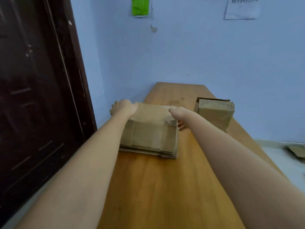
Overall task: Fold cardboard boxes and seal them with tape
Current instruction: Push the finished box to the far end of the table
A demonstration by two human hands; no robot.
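A stack of flat brown cardboard boxes (pixel 149 138) lies on the left side of the wooden table (pixel 165 187). The top flat box (pixel 151 113) is tilted, its far end raised off the stack. My left hand (pixel 123 106) grips its far left edge. My right hand (pixel 179 116) holds its right edge, fingers curled under the side. A folded cardboard box (pixel 214 113) stands on the table to the right, its corrugated top edge facing me. No tape is in view.
A dark brown door (pixel 36 96) stands close on the left. The blue wall (pixel 181 55) lies behind the table's far end, with a green item (pixel 140 6) and a paper notice (pixel 242 8) on it. More cardboard (pixel 297 152) lies on a light surface at right.
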